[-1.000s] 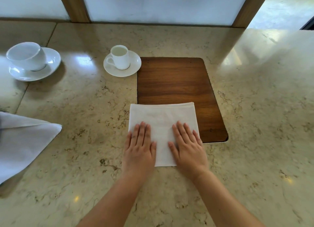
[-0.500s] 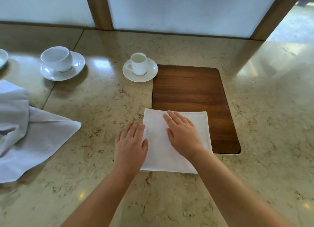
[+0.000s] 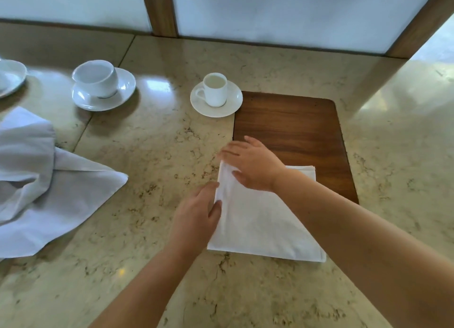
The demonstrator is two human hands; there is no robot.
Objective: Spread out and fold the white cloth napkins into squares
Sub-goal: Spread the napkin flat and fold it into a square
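Observation:
A white cloth napkin (image 3: 260, 227), folded into a square, lies on the marble table, its far right part over the near left corner of a wooden board (image 3: 290, 126). My right hand (image 3: 253, 164) rests flat on the napkin's far left corner, fingers pointing left. At the napkin's left edge is my left hand (image 3: 196, 217), thumb on the cloth and fingers curled along or under that edge. A loose pile of unfolded white napkins (image 3: 41, 182) lies at the left.
A small white cup on a saucer (image 3: 216, 94) stands just left of the board's far corner. A larger cup and saucer (image 3: 100, 84) sits further left, and another saucer (image 3: 9, 76) shows at the left edge. A wall with wooden posts runs behind the table.
My right hand slid from the napkin's near part to its far left corner. My left hand moved off the top to the left edge. The view shifted left, showing more of the pile.

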